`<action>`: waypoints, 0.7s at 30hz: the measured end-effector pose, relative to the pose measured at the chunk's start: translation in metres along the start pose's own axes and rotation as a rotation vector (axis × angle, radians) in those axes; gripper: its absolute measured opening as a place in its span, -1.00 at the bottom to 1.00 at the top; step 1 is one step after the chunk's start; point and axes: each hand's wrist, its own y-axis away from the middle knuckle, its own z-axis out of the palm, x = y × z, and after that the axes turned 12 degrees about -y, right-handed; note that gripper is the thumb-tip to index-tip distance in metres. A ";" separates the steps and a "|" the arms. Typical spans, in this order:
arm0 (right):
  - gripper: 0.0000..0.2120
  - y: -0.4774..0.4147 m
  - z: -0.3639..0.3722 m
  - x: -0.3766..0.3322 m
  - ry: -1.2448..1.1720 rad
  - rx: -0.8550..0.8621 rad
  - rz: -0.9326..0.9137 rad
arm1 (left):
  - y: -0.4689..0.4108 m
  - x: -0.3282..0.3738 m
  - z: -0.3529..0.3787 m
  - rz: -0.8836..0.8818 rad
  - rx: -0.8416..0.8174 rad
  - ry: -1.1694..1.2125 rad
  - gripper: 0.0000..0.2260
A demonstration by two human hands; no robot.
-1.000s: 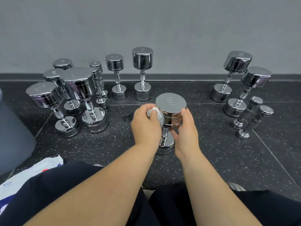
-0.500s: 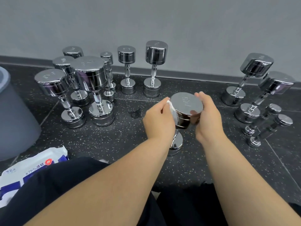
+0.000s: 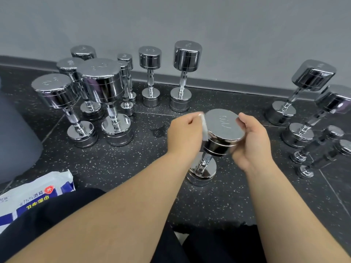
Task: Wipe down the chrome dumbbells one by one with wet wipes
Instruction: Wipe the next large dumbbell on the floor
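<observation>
- White damp wipe, folded small, is pinched in the curled fingers of my left hand and pressed to the left side of the top head of the mirror-bright chrome dumbbell.
- Right hand: fingers wrapped round the opposite side of that head, thumb up by the rim. It is a little blurred, so finer placement is unclear.
- Dumbbell stands on end on the black speckled rubber floor, just ahead of my knees.
- Step in hand, as I read it: wiping the side band of the top head while the right hand steadies it.
- Next move likely calls for working round the band, then down the knurled handle to the lower head. Keep a firm hold, since wet chrome is slick and the piece could tip.
- Outward: upright chrome cluster at left, four more dumbbells at right. Which are already done, I cannot tell.
- White-and-blue wipes pack lies by my left leg.
</observation>
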 end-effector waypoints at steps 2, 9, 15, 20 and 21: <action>-0.79 0.000 0.001 0.002 -0.008 0.013 -0.005 | -0.003 0.001 -0.004 -0.013 -0.062 -0.003 -0.78; -0.67 0.001 -0.005 -0.003 0.031 0.024 -0.006 | -0.032 0.000 -0.014 -0.098 -0.314 -0.080 -0.75; -0.64 -0.012 -0.013 -0.001 0.006 0.035 0.024 | -0.042 0.009 -0.012 -0.012 -0.350 -0.012 -0.87; -0.59 -0.025 -0.027 0.006 -0.014 0.052 0.045 | -0.060 0.012 -0.009 -0.033 -0.426 -0.107 -0.86; -0.58 -0.027 -0.030 0.007 -0.022 0.058 0.049 | -0.064 0.012 -0.008 -0.035 -0.424 -0.075 -0.82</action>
